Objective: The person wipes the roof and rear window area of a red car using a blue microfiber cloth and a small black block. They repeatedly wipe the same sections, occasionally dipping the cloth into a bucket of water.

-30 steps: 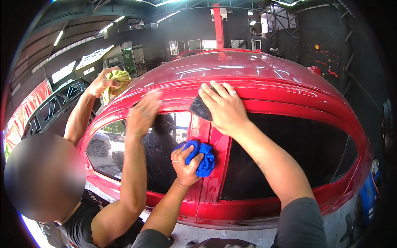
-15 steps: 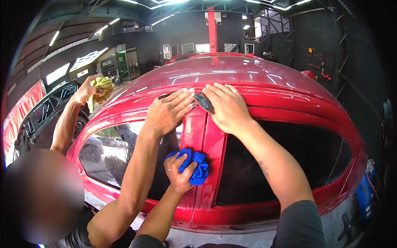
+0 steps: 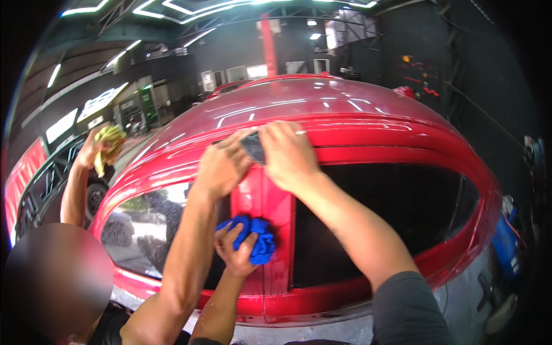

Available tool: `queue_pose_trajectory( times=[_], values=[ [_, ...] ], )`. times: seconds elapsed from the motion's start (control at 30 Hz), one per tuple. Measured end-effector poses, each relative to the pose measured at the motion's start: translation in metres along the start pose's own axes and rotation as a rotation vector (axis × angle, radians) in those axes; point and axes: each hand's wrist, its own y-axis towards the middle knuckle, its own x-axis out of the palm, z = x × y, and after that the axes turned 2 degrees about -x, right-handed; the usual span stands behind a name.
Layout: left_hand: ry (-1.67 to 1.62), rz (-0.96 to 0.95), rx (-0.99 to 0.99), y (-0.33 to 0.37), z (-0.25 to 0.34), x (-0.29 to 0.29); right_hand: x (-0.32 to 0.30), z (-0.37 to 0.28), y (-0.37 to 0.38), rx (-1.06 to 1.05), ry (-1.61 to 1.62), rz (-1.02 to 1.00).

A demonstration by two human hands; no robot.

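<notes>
My left hand [image 3: 234, 250] is closed round a crumpled blue cloth [image 3: 257, 238], held in front of the red door pillar [image 3: 276, 207] between two side windows. Higher up, my right hand [image 3: 287, 152] is at the roof edge, its fingers bent and slightly blurred. At its left side shows a dark, flat, glossy piece [image 3: 253, 147], which it seems to grip; its exact kind I cannot make out. A co-worker's hand [image 3: 224, 167] meets that piece from the left. The co-worker's other hand [image 3: 91, 150] holds up a yellow-green cloth [image 3: 108, 146].
The red car's roof [image 3: 299, 95] curves away ahead. A co-worker's blurred head [image 3: 59, 282] and shoulder are close on my left. Behind them stands a dark vehicle [image 3: 57, 184]. Something blue [image 3: 507, 244] stands on the floor at the right, beyond the car's end.
The view has shifted, so the car appears further left. My right hand's fingers, flat before, are now more bent beside the dark piece. The blue cloth stays in my left hand.
</notes>
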Motion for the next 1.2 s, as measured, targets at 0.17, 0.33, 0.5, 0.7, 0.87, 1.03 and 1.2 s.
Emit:
queue_pose_trajectory(
  times=[0.17, 0.33, 0.5, 0.7, 0.87, 1.03, 1.2],
  values=[
    [0.076, -0.012, 0.016, -0.005, -0.014, -0.028, -0.046, 0.052, -0.037, -0.087, -0.005, 0.088],
    [-0.005, 0.017, 0.004, 0.008, 0.013, 0.003, -0.185, 0.232, -0.147, 0.236, -0.586, 0.166],
    [0.065, -0.005, 0.009, 0.005, 0.003, -0.012, -0.088, 0.101, -0.068, 0.169, -0.254, 0.213],
    [0.055, -0.037, 0.032, 0.002, -0.001, -0.003, -0.079, 0.071, -0.054, 0.028, -0.131, 0.139],
    [0.050, 0.003, 0.014, 0.003, 0.012, 0.003, -0.201, 0.259, -0.174, 0.215, -0.568, 0.273],
    [0.109, -0.026, 0.008, -0.004, 0.003, -0.017, -0.107, 0.134, -0.099, 0.164, -0.288, 0.309],
    [0.042, -0.006, 0.018, 0.008, 0.010, 0.006, -0.047, 0.058, -0.041, -0.010, -0.114, 0.241]
  ],
)
